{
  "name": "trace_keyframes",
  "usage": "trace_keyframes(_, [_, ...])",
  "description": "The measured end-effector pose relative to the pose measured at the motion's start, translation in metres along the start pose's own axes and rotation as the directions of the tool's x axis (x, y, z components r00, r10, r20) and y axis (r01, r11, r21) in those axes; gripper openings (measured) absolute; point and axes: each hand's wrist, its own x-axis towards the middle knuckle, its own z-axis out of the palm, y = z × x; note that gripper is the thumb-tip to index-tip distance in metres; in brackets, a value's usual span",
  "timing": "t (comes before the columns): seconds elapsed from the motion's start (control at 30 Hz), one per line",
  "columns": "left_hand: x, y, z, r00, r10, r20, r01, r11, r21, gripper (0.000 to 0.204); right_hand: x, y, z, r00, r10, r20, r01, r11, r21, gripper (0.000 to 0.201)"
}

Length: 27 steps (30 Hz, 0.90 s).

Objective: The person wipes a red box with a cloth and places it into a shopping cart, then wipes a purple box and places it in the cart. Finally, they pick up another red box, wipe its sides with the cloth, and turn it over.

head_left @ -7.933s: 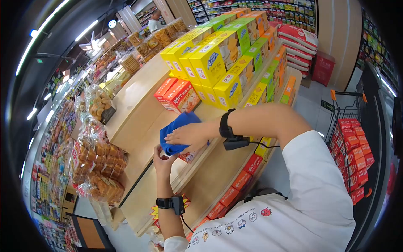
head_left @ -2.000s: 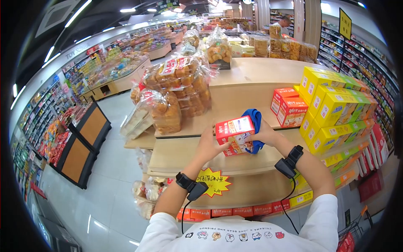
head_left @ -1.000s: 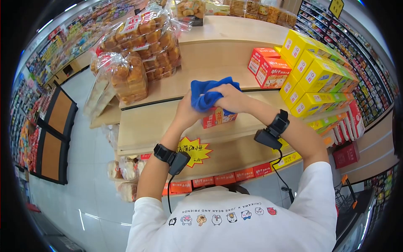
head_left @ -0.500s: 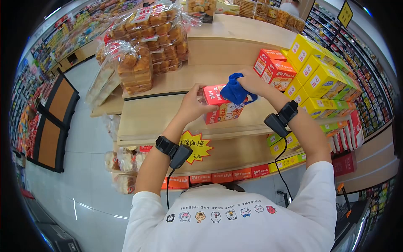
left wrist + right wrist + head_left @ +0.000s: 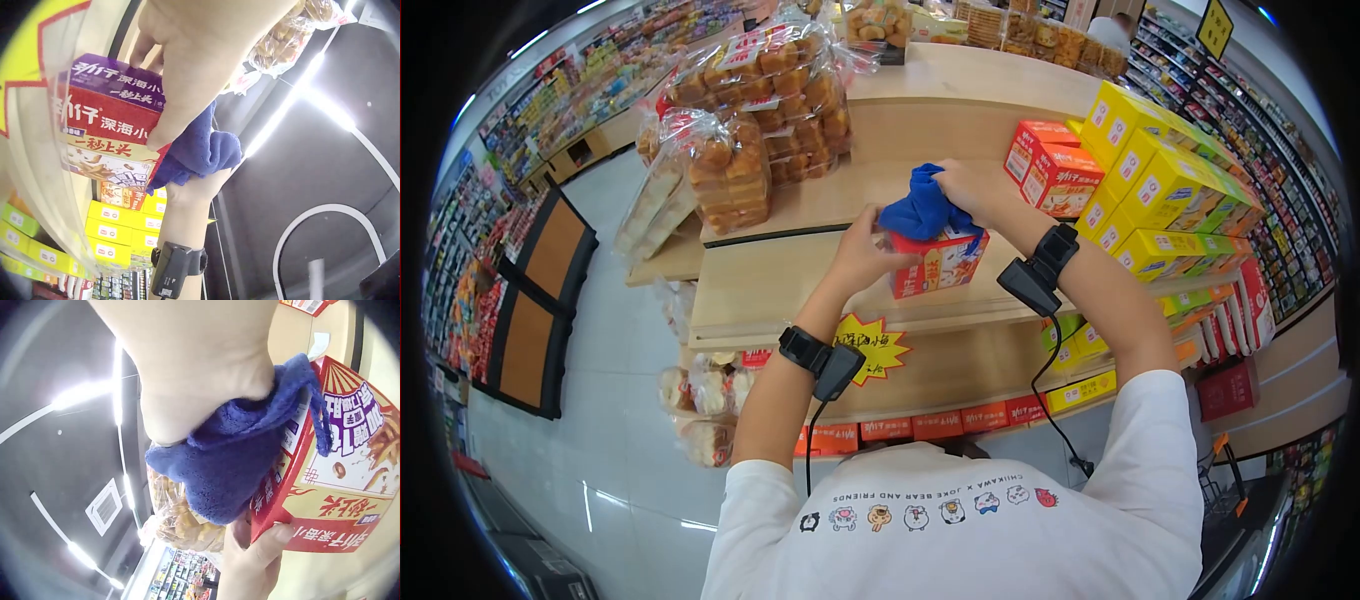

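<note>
Currently left hand (image 5: 862,252) grips red snack box (image 5: 937,266) above the shelf (image 5: 780,285); right hand (image 5: 965,190) bunches blue cloth (image 5: 920,211) on its top. Best: steady box, wipe firmly.

You've got the red snack box (image 5: 937,265) upright above the middle shelf, bunched blue cloth (image 5: 922,212) pressed on its top.
</note>
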Motion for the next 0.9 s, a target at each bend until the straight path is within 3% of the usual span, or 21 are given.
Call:
trace_keyframes(0.07, [0.001,-0.003,0.002,0.999,0.034,-0.02,-0.034,0.999,-0.01,0.072,-0.023,-0.023,0.006,0.997,-0.039,-0.072,0.028,0.99,-0.141,0.015])
trace_keyframes(0.17, [-0.001,0.007,-0.002,1.0,0.009,-0.004,-0.009,0.994,0.105,0.073,-0.02,-0.021,0.004,0.998,-0.025,-0.057,0.005,0.946,-0.324,0.02])
trace_keyframes(0.27, [-0.004,0.01,0.003,0.978,0.205,-0.046,-0.188,0.951,0.244,0.075,0.003,0.003,-0.003,1.0,-0.009,0.007,0.01,0.994,-0.104,0.016])
trace_keyframes(0.3, [-0.007,0.019,0.006,0.94,0.308,-0.147,-0.24,0.903,0.356,0.07,-0.002,-0.001,-0.001,1.0,-0.021,-0.015,0.018,0.989,-0.149,0.016])
trace_keyframes(0.37, [-0.018,0.046,0.01,0.801,0.52,-0.298,-0.281,0.766,0.578,0.061,-0.014,-0.013,0.004,0.997,-0.046,-0.056,0.032,0.971,-0.236,0.017])
trace_keyframes(0.47, [-0.025,0.059,0.007,0.776,0.583,-0.24,-0.283,0.662,0.694,0.042,0.016,0.026,0.001,0.996,-0.092,-0.02,0.092,0.996,0.014,0.017])
trace_keyframes(0.57, [-0.025,0.057,0.013,0.805,0.55,-0.221,-0.33,0.726,0.603,0.022,0.015,0.028,0.0,0.992,-0.129,0.006,0.129,0.992,0.012,0.017])
trace_keyframes(0.67, [-0.019,0.043,0.017,0.798,0.55,-0.246,-0.319,0.733,0.601,0.018,0.015,0.032,-0.002,0.989,-0.145,-0.019,0.143,0.985,-0.093,0.016])
trace_keyframes(0.77, [-0.02,0.041,0.021,0.791,0.537,-0.295,-0.321,0.773,0.547,0.016,0.011,0.031,0.0,0.987,-0.152,-0.046,0.147,0.985,-0.085,0.018])
trace_keyframes(0.9, [-0.017,0.033,0.021,0.84,0.449,-0.306,-0.275,0.837,0.473,0.017,0.013,0.04,0.001,0.984,-0.167,-0.062,0.155,0.973,-0.172,0.023])
